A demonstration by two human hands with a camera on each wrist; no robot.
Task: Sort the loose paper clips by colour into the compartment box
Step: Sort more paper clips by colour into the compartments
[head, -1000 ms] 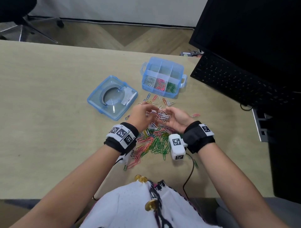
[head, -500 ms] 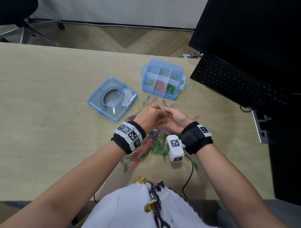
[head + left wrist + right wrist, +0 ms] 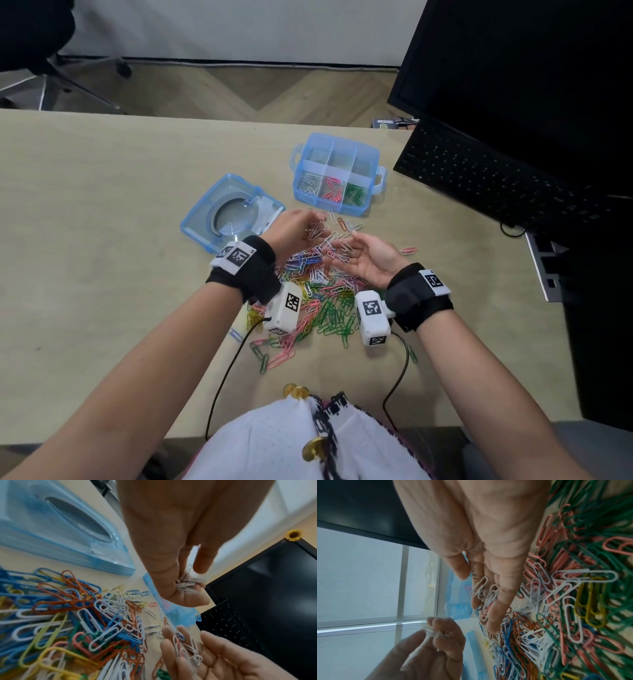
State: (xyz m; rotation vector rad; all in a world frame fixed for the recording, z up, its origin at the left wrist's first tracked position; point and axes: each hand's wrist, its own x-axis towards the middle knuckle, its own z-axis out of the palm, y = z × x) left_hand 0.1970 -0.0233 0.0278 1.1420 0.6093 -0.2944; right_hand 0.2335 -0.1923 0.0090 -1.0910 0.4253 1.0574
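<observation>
A big heap of loose paper clips (image 3: 318,301) is lying on the surface (image 3: 102,205) in front of the person, with green, pink, blue, yellow, orange and white ones all mixed up. The left hand (image 3: 291,233) is hanging just above the far end of the heap, and its fingers (image 3: 187,599) are curling round a small bunch of white clips (image 3: 186,584), pinching them tight. The right hand (image 3: 368,257) is lying palm up just beside it, with its fingers spread out and relaxed, and a few more white clips (image 3: 337,251) are resting loose on its fingers. The two hands are sitting close together but not touching. A little way past the hands, the blue compartment box (image 3: 337,178) is standing open on the surface. Its near row is holding white clips in the left part, pink clips in the middle part and green clips in the right part. The far row is looking bare, as far as the head view shows. To the left of the box, the see-through blue lid (image 3: 233,212) is lying flat on the surface, close to the left hand. One pink clip (image 3: 409,251) is lying alone to the right of the right hand. A black keyboard (image 3: 507,185) and a dark screen (image 3: 531,68) are sitting at the far right.
</observation>
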